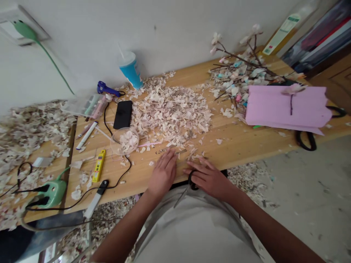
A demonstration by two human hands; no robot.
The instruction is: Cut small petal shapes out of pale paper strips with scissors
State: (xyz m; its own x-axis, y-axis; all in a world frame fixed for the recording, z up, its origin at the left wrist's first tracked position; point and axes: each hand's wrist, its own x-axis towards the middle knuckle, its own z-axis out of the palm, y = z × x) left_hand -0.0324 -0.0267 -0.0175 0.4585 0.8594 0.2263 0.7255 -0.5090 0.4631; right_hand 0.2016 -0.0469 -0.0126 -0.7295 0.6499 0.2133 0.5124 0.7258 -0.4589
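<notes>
My left hand (163, 170) lies palm down near the table's front edge, fingers stretched out and nearly together. By its fingertips is a thin brown strip (181, 151). My right hand (208, 177) is beside it, with black-handled scissors (192, 180) hooked on its fingers and the blades pointing back toward my body. The fingertips of that hand reach a few loose pale petals (194, 155) on the wood. Beyond both hands spreads a large heap of dried pale petals (172, 113). A clear round dish (124, 142) holding more petals stands left of the heap.
A phone (123, 114), a blue cup (131, 71), a yellow box cutter (99, 166), a white marker (87, 135) and a black cable lie left. A green power strip (55, 193) is far left. Flowering branches (246, 62) and a pink sheet (274, 106) are right.
</notes>
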